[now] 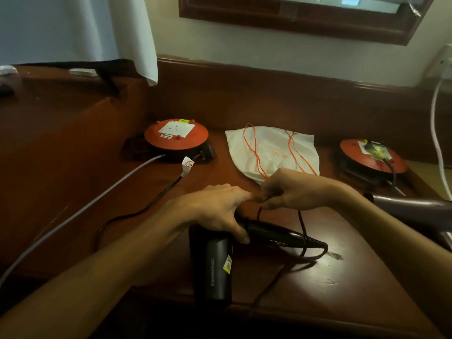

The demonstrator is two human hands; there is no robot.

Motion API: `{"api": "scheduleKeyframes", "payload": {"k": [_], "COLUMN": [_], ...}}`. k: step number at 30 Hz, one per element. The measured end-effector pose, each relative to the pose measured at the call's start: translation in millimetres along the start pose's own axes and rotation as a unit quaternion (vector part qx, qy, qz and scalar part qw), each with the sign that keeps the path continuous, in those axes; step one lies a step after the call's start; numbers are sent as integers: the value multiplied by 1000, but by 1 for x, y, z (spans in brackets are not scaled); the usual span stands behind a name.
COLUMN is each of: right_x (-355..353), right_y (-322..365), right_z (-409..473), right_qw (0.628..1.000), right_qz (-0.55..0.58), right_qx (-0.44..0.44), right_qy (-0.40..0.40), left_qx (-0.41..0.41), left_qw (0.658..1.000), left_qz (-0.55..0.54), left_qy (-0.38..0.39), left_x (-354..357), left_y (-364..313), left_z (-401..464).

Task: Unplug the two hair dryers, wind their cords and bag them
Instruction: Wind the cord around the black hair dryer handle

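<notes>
Black dryer (212, 265) lies nearest, at the near edge of the wooden surface (342, 272), barrel toward the camera, handle pointing right. Grey lettering runs along the barrel, too dim to read surely; a small yellow sticker sits beside it.

Left hand (215, 211) rests over the joint of barrel and handle, fingers curled down round it. Right hand (291, 189) pinches the black cord (302, 223) just above the handle; cord loops down past the handle's end and off the near edge, and runs left toward the left reel (176, 138), carrying a white tag (187, 165) with a red warning mark.

Left reel: red disc, white socket plate, yellow label, small white label, print unreadable. Right reel (371, 155), near the right edge, has a plug in it. White bag (271, 152) with orange drawstrings lies flat between the reels, just beyond the right hand.

Second dryer (413, 209), purplish, lies at the right edge, partly cut off. Bare wood left of the hands, crossed by a grey cable (80, 211).
</notes>
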State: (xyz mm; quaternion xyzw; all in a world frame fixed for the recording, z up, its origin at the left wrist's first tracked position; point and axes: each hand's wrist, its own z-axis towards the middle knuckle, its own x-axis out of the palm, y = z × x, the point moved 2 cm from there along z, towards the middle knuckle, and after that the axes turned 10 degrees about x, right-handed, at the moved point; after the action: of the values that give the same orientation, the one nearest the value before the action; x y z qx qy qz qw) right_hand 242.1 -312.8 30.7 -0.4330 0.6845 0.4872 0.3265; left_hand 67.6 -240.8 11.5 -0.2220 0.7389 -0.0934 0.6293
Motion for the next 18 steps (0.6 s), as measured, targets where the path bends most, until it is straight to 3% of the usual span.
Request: {"api": "scheduleKeyframes", "payload": {"k": [4,10,15,18], "right_x": [-7,-8,-7,-4], "right_y": [19,20,-9,-20], "right_z": [-17,-46,-53,-61], "right_qw": [999,998,998,994], "right_qz": [0,7,-38,31], "right_qx": [-33,-6,47,54], "right_qy": [-14,64,-32,-86], "left_qx": [-15,-6,-8,-5], "left_qw": [999,999,999,998], "left_qz": [-4,-42,-48,-68], "left_qy": [29,26,8,-11], "left_x": [-3,-3,-1,2], "left_y": [0,-5,-8,-7], "left_z": [4,1,2,0]}}
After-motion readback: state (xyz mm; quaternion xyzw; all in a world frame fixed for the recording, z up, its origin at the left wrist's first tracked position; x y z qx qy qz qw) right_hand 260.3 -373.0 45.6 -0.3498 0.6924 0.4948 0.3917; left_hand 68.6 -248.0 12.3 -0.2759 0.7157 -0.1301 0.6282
